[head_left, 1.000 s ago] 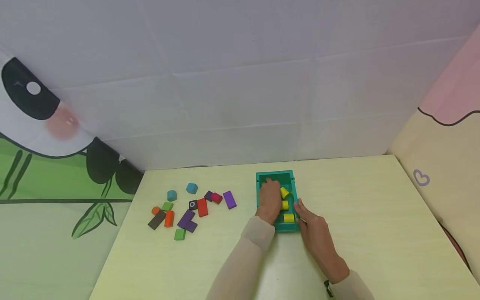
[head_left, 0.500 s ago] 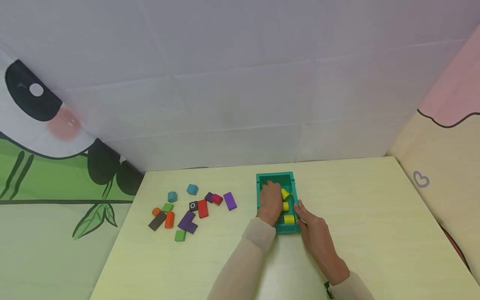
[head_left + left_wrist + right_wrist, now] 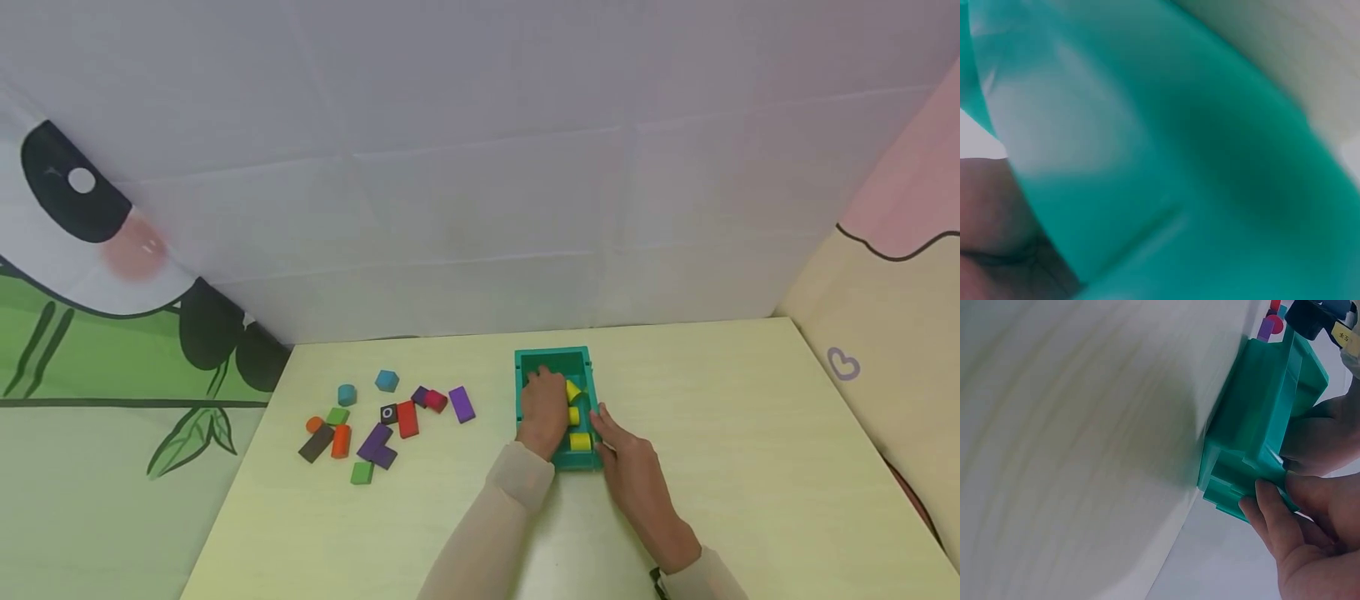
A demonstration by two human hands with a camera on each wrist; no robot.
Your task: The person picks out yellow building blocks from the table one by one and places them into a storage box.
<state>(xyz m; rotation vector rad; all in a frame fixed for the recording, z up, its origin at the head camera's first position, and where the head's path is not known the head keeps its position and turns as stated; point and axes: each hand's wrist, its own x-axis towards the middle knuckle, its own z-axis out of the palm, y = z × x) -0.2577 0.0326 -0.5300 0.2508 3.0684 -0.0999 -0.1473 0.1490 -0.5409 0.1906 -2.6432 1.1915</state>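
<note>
A teal plastic box [image 3: 592, 392] stands on the table, also filling much of the left wrist view. My left hand [image 3: 544, 410] reaches down into its left side with bent fingers; whatever the fingertips touch or hold is hidden. Beside that hand, inside the box, lie a yellow block with a slanted top [image 3: 573, 390], a yellow cylinder [image 3: 574, 416] and another yellow cylinder [image 3: 581, 442]. My right hand [image 3: 636, 482] steadies the box's near right side. In the right wrist view, the right thumb and fingers pinch the box's wall [image 3: 1247, 400] at the rim.
Left of the box, loose blocks lie scattered: a purple block [image 3: 462, 404], a red block [image 3: 407, 419], a blue block [image 3: 387, 381], a dark grey block [image 3: 316, 443], a green block [image 3: 362, 472] and several others. A pale wall cloth [image 3: 480, 250] rises behind the table.
The left fingers shift slightly inside the box. The right hand stays at the box's side, and the whole head view drifts a little downward.
</note>
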